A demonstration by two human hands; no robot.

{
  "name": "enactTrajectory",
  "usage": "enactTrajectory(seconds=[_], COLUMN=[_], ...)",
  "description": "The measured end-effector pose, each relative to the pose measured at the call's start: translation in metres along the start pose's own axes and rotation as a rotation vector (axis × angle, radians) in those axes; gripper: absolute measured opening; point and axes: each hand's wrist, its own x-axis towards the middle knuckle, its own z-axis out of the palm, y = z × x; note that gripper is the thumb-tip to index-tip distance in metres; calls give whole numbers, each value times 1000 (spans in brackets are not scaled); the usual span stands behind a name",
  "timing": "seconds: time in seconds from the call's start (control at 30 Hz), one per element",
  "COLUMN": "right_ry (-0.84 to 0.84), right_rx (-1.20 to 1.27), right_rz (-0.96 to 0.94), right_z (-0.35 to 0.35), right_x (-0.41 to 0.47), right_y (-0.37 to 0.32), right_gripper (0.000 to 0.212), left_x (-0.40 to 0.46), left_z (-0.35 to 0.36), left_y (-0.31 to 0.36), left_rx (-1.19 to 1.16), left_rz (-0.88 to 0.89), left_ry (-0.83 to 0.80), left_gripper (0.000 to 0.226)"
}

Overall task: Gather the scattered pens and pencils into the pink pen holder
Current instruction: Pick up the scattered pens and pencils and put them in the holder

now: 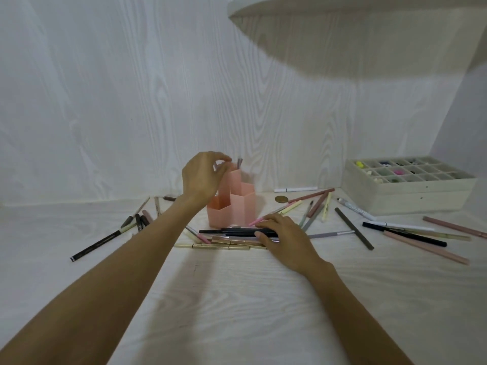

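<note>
The pink pen holder (238, 204), made of several hexagonal tubes, stands mid-table. My left hand (204, 177) hovers at its tallest tube, fingertips pinching a blurred grey pen (239, 163) that sticks out of the top. My right hand (283, 234) lies on a bundle of black, pink and gold pens (232, 237) in front of the holder, fingers curled over the black ones. More pens and pencils (313, 206) lie scattered right of the holder, and others (411, 233) further right. A few dark pens (131, 222) lie to the left.
A white compartment box (411, 191) with small coloured items stands at the back right. A round gold coin-like disc (281, 198) lies behind the holder. White walls close the back, and a shelf (342, 11) hangs overhead.
</note>
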Motion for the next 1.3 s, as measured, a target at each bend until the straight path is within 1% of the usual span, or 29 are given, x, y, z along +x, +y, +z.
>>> enactTrajectory(seconds=[0.07,0.17,0.2,0.27,0.33,0.4,0.47,0.53,0.57,0.63,0.77,0.83,0.9,1.0,1.1,1.2,1.23,1.3], right_ry=[-1,-9,-11,-9,10,63,134,154,131,65,-9,-45,-81,-88,-85,-45,-29,-3], right_rx=[5,20,28,37,41,9,-20,-57,-73,-63,36,77,85,114,119,53,30,-19], right_rz=[0,4,8,13,16,0,2,25,43,78,129,155,168,176,193,173,159,125], right_z=[0,-2,-3,-5,-8,-10,-13,-17,-19,-24,-38,-44,-44,-41,-36,-28,-25,-20], right_x=[0,0,0,-1,-2,-4,-6,-8,-9,-12,-16,-18,-18,-16,-13,-10,-10,-10], right_y=[0,-1,-1,-4,-7,-11,-13,-13,-12,-7,7,14,17,16,12,5,3,-3], right_gripper=[34,33,33,33,31,27,20,16,16,16,11,9,11,12,12,13,13,13], left_x=[-4,-4,-3,-6,-20,-44,-69,-91,-100,-116,-131,-132,-131,-128,-122,-122,-124,-128], left_z=[6,5,2,-7,-17,-28,-35,-38,-37,-34,-25,-24,-25,-30,-38,-44,-44,-41], left_y=[-8,-11,-11,-10,-12,-20,-36,-51,-58,-65,-72,-74,-77,-81,-94,-97,-92,-75], left_rx=[9,38,37,-27,-130,-213,-277,-300,-304,-270,-113,-88,-93,-98,-92,-137,-163,-193], left_rz=[28,73,92,92,62,9,-58,-84,-73,-20,139,165,165,156,89,30,43,124], left_ry=[-84,-121,-114,-53,33,61,-24,-202,-303,-449,-540,-532,-498,-439,-404,-447,-454,-450], left_gripper=[21,27,29,30,27,22,18,15,15,20,45,45,39,31,29,31,33,34])
